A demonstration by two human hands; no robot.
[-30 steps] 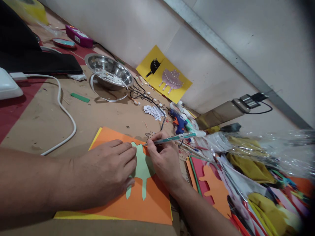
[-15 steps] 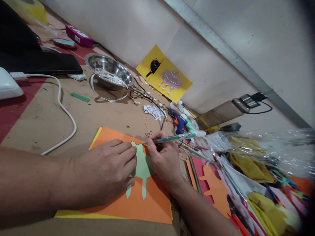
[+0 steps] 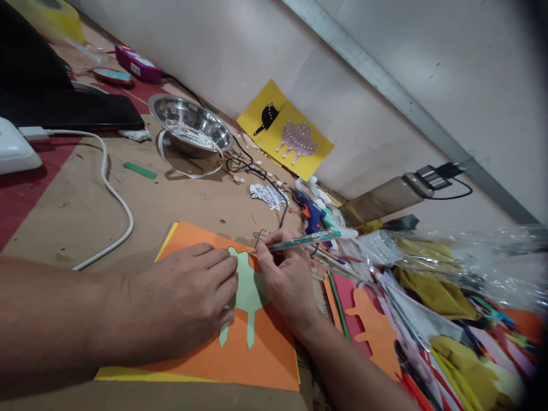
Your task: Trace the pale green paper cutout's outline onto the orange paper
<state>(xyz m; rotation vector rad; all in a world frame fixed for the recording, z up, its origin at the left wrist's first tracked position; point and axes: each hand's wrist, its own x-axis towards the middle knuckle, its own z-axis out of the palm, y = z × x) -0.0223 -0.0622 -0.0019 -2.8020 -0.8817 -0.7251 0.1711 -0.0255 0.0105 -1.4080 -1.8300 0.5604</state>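
A pale green paper cutout with two pointed legs lies on a sheet of orange paper, and yellow paper shows along that sheet's edges. My left hand rests flat over the cutout's left side, fingers stretched out, covering part of it. In my right hand is a slim pen with a teal end, held in a pinch. Its tip meets the cutout's top edge, where a dark line follows the outline. The right hand hides the cutout's right side.
A steel bowl of small pieces and yellow cards with beaded shapes stand farther back. To the right are a blue glue gun, a bottle, an orange cutout and plastic bags. A white cable curves at left.
The pen tip has shifted very slightly to the right at the cutout's top edge. My left hand stays in place on the paper.
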